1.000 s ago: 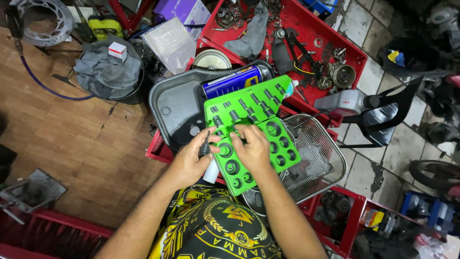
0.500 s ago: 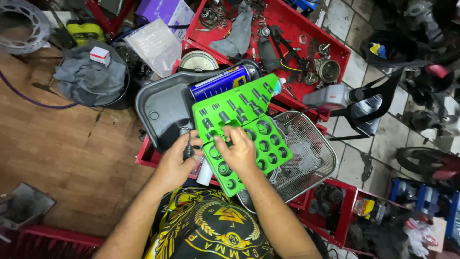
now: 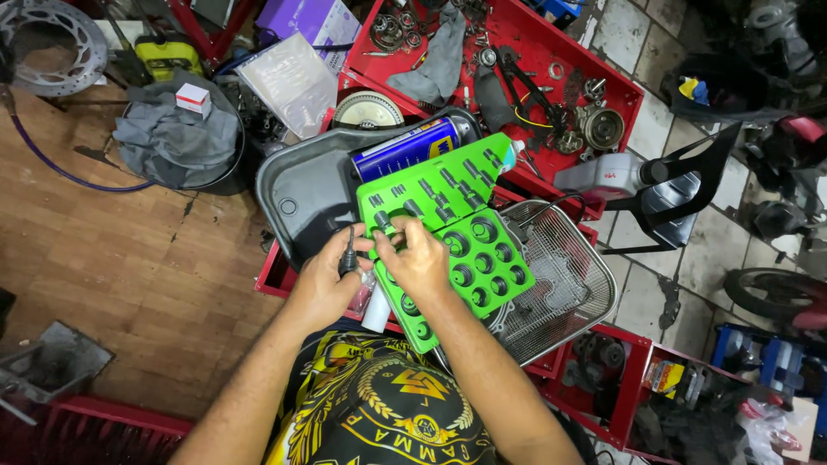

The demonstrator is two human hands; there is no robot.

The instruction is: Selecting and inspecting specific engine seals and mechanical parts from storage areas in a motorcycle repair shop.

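Note:
A bright green socket case (image 3: 469, 245) lies open in front of me, its lid half holding several sockets and its lower half showing round recesses. My left hand (image 3: 327, 280) is at the case's left edge, fingers closed on a small dark tool with a thin shaft (image 3: 349, 254). My right hand (image 3: 418, 258) rests on the lower half, fingertips pinched on a small dark piece next to the left hand. A white tube-like thing (image 3: 376, 307) pokes out beneath both hands.
A blue spray can (image 3: 409, 148) lies in a dark grey pan (image 3: 301, 194) behind the case. A wire mesh basket (image 3: 560, 284) sits to the right, red tool trays (image 3: 534, 52) with parts beyond, a grey rag in a tub (image 3: 177, 138) on the wooden floor at left.
Both hands have shifted up and left on the case, from its middle to the left edge, and come closer together. The thin-shafted tool now stands up in the left hand.

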